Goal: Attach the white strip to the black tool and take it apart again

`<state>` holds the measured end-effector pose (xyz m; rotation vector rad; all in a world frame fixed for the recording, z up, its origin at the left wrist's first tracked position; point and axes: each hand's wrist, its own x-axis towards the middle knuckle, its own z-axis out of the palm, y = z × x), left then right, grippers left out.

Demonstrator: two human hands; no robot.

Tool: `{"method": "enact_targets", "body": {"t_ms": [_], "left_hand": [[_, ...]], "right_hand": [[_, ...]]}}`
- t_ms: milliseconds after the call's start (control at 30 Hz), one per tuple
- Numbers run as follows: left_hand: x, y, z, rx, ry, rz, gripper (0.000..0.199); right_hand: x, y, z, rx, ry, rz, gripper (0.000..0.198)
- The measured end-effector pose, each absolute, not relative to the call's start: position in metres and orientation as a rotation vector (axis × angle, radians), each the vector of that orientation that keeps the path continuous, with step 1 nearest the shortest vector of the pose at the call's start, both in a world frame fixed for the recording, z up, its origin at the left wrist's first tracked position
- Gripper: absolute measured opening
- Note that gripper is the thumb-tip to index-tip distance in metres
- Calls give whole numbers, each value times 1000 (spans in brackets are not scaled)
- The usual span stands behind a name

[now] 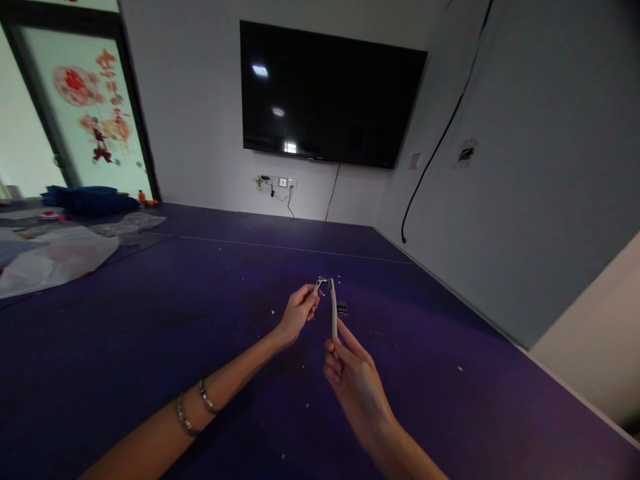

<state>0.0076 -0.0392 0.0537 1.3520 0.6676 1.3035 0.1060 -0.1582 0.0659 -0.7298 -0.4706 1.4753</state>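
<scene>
A purple surface (125, 320) is spreading out beneath my hands, running up to a grey wall (185, 120). On that wall a black television (330, 97) is hanging, its screen reflecting a few lights, while a door (95, 120) with red decorations is standing at the far left. White plastic sheeting (60, 260) is lying on the surface at the left, with dark blue cloth (90, 201) bunched behind it, and a black cable (463, 97) is dangling down the right-hand wall.

My right hand (357, 377) is rising from below, thumb and index finger pressing on the lower part of a pale strip (335, 310), the other fingers curling in below. My left hand (299, 313) is reaching in from the other side, two bracelets (183, 417) circling its forearm; its thumb and index finger are pinching a small pale piece (318, 287), the remaining fingers folding beneath.

The strip is standing nearly upright between my hands, above the purple surface, its top end meeting the small piece. I cannot tell whether they are forming one object or two. Just beside the strip, a small dark patch (342, 309) is showing, and white flecks (460, 368) are dotting the surface.
</scene>
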Motion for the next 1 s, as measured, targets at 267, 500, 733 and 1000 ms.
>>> {"method": "enact_targets", "body": {"t_ms": [267,500,733,1000], "left_hand": [[8,-37,50,1376,685,1298,23],[8,-37,50,1354,687,1323,26],[10,-41,50,1340,701,1322,26],[12,-44,50,1334,682,1312,26]], "right_hand": [[105,-154,66,-703,-479,1471,59],[103,-160,60,-721,-456,1475,59],[102,-158,63,-713,-464,1473,56],[106,-154,65,-716,-487,1446,51]]}}
